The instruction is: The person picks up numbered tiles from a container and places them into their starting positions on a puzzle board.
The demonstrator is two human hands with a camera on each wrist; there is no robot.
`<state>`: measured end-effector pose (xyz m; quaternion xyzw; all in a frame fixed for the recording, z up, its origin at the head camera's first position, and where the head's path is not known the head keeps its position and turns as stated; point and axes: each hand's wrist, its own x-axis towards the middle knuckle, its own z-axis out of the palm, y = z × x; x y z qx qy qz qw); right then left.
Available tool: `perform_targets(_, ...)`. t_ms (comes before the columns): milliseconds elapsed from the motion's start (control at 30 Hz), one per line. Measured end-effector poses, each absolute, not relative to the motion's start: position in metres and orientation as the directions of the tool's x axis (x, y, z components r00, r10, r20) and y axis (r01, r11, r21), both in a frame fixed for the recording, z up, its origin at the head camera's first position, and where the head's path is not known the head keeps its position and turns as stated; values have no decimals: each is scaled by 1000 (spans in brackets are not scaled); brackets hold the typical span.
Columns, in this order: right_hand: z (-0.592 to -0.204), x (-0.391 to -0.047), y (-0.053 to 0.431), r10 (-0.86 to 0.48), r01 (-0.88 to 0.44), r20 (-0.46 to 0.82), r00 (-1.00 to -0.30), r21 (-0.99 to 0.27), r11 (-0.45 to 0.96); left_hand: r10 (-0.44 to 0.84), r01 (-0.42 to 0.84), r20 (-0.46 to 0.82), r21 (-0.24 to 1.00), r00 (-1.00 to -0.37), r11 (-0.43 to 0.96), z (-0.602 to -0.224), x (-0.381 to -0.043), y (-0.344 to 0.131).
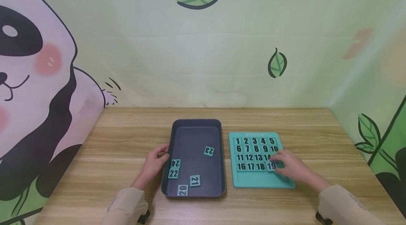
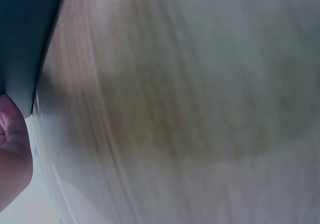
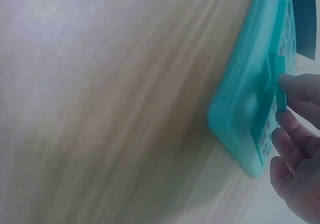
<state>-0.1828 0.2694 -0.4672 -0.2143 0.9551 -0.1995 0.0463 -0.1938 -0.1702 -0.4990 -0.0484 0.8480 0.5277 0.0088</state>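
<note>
My right hand pinches the number tile 19 between thumb and fingers, over the fourth row of the turquoise number board. In the right wrist view the tile is seen edge-on, raised off the board's surface. Rows on the board show tiles 1 to 18 in order, partly covered by the fingers at the right. My left hand grips the left rim of the dark tray; some of its fingertips are hidden. The left wrist view shows that hand against the tray's outer wall.
Loose in the tray lie tile 23, tile 24, tile 22, tile 21 and tile 20. Tray and board stand side by side on a wooden table, before a printed wall cloth.
</note>
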Motion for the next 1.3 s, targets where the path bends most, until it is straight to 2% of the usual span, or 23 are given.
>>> perform_targets(400, -481, -185, 266, -358, -333, -3, -934, -363, 870, -77, -102, -77, 901, -994, 421, -498, -194, -170)
perform_targets(733, -470, -188, 247, -407, -401, 61, -911, -354, 845, -77, -94, -67, 899, -995, 429, -498, -194, -170)
perform_targets(867, -463, -192, 229, -452, -458, 109, -886, -364, 811, -59, -13, 12, 910, -998, 414, -497, -190, -171)
perform_targets(967, -459, -193, 214, -467, -462, 97, -879, -412, 785, -55, 21, 48, 913, -997, 408, -496, -189, -171)
perform_targets(1200, -453, -196, 177, -529, -514, 113, -841, -470, 717, -85, -109, -80, 900, -993, 423, -497, -193, -170)
perform_targets(1300, -453, -196, 161, -565, -550, 134, -814, -487, 678, -81, -112, -86, 900, -993, 422, -497, -193, -170)
